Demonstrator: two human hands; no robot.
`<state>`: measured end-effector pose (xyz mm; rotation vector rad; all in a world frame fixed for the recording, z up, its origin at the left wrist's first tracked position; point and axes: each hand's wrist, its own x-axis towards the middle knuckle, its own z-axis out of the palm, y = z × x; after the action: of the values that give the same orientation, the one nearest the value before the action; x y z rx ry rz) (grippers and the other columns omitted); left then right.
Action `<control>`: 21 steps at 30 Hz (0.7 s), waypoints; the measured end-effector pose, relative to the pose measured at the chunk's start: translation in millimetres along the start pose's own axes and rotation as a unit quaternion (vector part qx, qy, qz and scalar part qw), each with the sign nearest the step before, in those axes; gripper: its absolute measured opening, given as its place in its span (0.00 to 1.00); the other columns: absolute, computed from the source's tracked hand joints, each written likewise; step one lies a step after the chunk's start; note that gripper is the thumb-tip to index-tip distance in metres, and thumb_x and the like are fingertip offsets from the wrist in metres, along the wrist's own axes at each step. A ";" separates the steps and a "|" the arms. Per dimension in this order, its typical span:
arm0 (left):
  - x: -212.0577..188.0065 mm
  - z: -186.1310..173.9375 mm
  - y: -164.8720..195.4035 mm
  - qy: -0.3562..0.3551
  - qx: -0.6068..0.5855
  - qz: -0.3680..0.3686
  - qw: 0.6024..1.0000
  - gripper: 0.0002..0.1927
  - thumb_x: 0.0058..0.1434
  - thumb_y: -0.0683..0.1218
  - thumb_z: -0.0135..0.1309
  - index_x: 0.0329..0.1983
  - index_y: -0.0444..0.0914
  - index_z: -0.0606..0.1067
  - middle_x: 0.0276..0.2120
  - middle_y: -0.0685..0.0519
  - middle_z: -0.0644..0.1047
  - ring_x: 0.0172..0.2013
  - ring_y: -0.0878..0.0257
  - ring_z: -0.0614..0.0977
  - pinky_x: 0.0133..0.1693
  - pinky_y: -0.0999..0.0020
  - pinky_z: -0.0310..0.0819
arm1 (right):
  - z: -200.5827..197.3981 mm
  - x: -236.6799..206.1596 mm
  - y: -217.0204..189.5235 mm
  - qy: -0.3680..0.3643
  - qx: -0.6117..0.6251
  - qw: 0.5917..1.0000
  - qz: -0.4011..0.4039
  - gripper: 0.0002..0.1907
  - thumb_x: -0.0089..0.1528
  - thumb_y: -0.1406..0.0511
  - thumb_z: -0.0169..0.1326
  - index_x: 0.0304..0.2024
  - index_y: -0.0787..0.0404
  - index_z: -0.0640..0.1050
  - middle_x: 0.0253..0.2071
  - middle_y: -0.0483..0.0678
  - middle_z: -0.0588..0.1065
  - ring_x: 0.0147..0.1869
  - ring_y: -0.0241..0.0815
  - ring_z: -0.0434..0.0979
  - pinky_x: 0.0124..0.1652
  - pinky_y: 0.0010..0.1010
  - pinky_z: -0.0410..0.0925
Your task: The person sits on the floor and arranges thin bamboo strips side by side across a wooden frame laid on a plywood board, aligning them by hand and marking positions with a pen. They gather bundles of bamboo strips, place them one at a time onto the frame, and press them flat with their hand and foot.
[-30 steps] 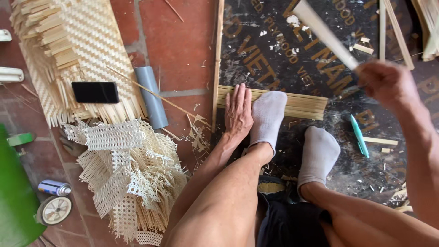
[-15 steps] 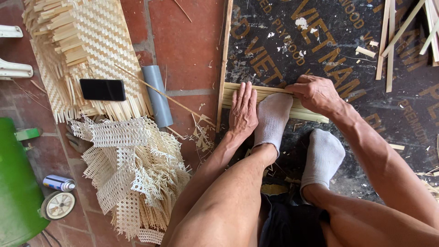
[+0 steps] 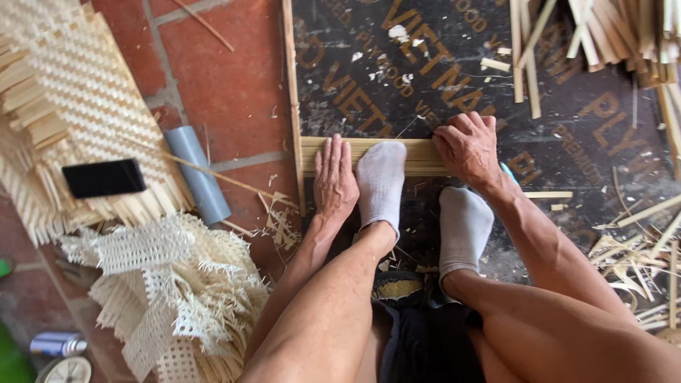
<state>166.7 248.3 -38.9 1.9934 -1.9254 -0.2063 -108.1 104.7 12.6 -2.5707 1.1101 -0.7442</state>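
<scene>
Bamboo strips point(image 3: 369, 154) laid side by side in a flat row on the dark printed board point(image 3: 582, 128), pinned by a socked foot point(image 3: 379, 186) with left hand point(image 3: 333, 177) pressed flat, fingers spread and grasping nothing, near the row's left end. Right hand point(image 3: 468, 145) curled onto the row's right end, fingertips pinching the strips. Seemingly early going: short unwoven row only, loose strips point(image 3: 624, 35) heaped far right, finished woven mats point(image 3: 78, 92) piled left on the tiled floor.

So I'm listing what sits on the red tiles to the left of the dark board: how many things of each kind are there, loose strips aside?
Woven bamboo mats: 2
Black phone: 1
Grey tube: 1
Small can: 1
Round white thing, cut by the frame edge: 1
Total: 6
</scene>
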 end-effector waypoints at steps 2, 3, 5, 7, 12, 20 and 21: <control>1.5 2.1 -0.2 -0.003 0.001 -0.002 1.000 0.27 0.70 0.42 0.41 0.72 0.28 0.63 0.73 0.35 0.61 0.74 0.41 0.59 0.74 0.44 0.45 | -5.1 2.0 22.6 0.060 0.031 0.995 0.069 0.02 0.68 0.67 0.61 0.39 0.56 0.80 0.39 0.45 0.74 0.43 0.46 0.74 0.43 0.38 0.65; 1.7 3.1 -0.3 -0.011 -0.003 -0.010 1.000 0.27 0.70 0.41 0.40 0.72 0.29 0.62 0.73 0.35 0.60 0.74 0.41 0.59 0.74 0.44 0.45 | -9.1 4.0 37.3 0.087 0.049 0.990 0.101 0.03 0.70 0.68 0.60 0.40 0.57 0.79 0.39 0.47 0.74 0.43 0.47 0.74 0.42 0.36 0.66; 0.4 4.3 1.1 -0.028 0.001 -0.016 0.999 0.27 0.70 0.41 0.39 0.73 0.33 0.63 0.74 0.35 0.59 0.74 0.41 0.59 0.74 0.43 0.44 | -16.4 11.4 71.2 0.116 -0.054 0.978 0.165 0.07 0.70 0.67 0.60 0.39 0.61 0.75 0.38 0.50 0.72 0.41 0.49 0.73 0.41 0.41 0.68; 0.1 4.2 2.1 -0.026 0.023 -0.011 0.999 0.26 0.71 0.42 0.40 0.73 0.41 0.65 0.74 0.35 0.58 0.74 0.40 0.58 0.73 0.43 0.44 | -18.7 30.8 107.0 0.092 -0.094 0.954 0.270 0.10 0.71 0.64 0.60 0.40 0.61 0.73 0.36 0.52 0.73 0.38 0.51 0.73 0.36 0.43 0.67; -1.3 -1.4 6.7 -0.027 0.011 -0.014 0.999 0.26 0.70 0.42 0.40 0.72 0.43 0.67 0.74 0.36 0.58 0.74 0.40 0.58 0.73 0.40 0.42 | -17.5 73.9 154.3 0.020 -0.128 0.911 0.391 0.04 0.61 0.62 0.60 0.33 0.54 0.80 0.29 0.50 0.75 0.33 0.51 0.75 0.35 0.47 0.69; 4.8 -6.7 11.0 -0.022 0.016 -0.030 0.999 0.26 0.70 0.44 0.43 0.71 0.36 0.66 0.73 0.37 0.61 0.73 0.42 0.61 0.71 0.34 0.42 | -35.0 20.4 115.6 0.121 0.122 0.969 0.180 0.06 0.75 0.72 0.53 0.46 0.66 0.82 0.35 0.49 0.77 0.39 0.41 0.75 0.39 0.37 0.69; 5.3 -6.4 10.8 -0.019 0.014 -0.029 0.999 0.25 0.70 0.45 0.44 0.71 0.36 0.66 0.72 0.37 0.61 0.73 0.41 0.61 0.71 0.34 0.42 | -35.3 13.8 102.4 0.097 0.103 0.982 0.126 0.07 0.77 0.72 0.55 0.47 0.66 0.83 0.35 0.50 0.76 0.39 0.42 0.73 0.40 0.37 0.68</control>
<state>159.1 243.9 -28.4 2.0794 -1.9042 -0.2350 -181.5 24.1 5.4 -2.1725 1.3098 -1.0010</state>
